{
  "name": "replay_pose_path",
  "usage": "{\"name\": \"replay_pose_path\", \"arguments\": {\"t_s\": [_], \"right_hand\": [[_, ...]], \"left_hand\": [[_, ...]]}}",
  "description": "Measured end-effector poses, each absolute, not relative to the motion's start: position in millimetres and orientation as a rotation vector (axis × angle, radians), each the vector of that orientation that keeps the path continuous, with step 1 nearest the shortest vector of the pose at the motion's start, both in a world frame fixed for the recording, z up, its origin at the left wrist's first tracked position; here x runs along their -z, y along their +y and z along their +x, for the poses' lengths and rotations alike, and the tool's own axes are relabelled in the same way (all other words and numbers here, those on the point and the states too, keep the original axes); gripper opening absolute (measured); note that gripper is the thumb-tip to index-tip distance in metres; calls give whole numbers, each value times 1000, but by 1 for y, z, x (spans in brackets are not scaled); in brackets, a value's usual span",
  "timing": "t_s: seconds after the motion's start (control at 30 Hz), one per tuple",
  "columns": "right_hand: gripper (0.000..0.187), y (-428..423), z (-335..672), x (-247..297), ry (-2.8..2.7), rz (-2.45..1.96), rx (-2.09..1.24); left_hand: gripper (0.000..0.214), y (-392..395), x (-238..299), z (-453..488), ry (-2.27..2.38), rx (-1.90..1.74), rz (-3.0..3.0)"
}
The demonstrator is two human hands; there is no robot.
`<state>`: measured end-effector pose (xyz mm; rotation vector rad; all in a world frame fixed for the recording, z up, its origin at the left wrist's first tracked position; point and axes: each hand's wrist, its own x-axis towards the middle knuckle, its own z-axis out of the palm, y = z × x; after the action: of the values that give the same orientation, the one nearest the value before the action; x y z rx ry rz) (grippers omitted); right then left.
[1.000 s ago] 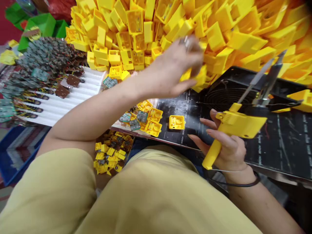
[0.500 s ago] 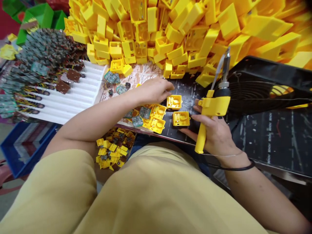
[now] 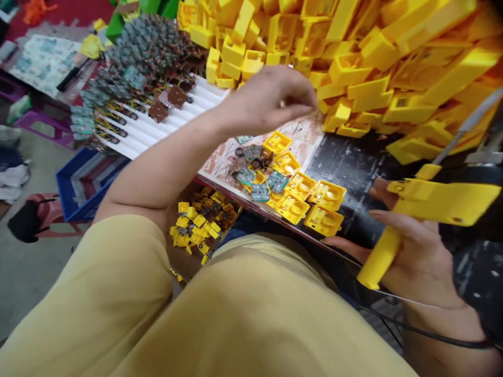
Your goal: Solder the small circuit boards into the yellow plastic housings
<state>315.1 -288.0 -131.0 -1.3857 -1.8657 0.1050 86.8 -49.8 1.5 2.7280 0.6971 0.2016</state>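
My left hand [image 3: 271, 99] hovers above the table with fingers curled in a pinch; what it holds, if anything, is hidden. Below it lie several open yellow housings [image 3: 326, 195] and small green circuit boards [image 3: 259, 191] near the table's front edge. My right hand [image 3: 416, 256] grips the handle of a yellow soldering gun [image 3: 440, 199] at the right, its metal tip pointing up and to the right, away from the housings.
A big heap of yellow housings [image 3: 353, 47] fills the back. A pile of wired circuit boards [image 3: 141, 52] rests on a white ribbed tray [image 3: 196, 104] at the left. A black mat [image 3: 353, 162] covers the table's right. Small yellow parts [image 3: 200, 225] and a blue crate [image 3: 86, 178] sit below.
My left hand has risen from the housings on the table into a raised pinch. The soldering gun has tipped from upright to lying toward the right. The view has swung left.
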Motion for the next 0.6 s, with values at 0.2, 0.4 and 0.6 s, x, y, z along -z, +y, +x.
{"name": "replay_pose_path", "arguments": {"t_s": [0.2,0.4,0.6], "right_hand": [[69,-265,322,134,-2006,-1287,-152],[87,-273,313,131,-1957,-1322,-143],[84,-277,312,128,-1964,-1300,-174]], "left_hand": [[28,-27,0,11,832,154,2752],[30,-50,51,-5,911,-26,2461],[22,-45,47,6,928,-460,2278]]}}
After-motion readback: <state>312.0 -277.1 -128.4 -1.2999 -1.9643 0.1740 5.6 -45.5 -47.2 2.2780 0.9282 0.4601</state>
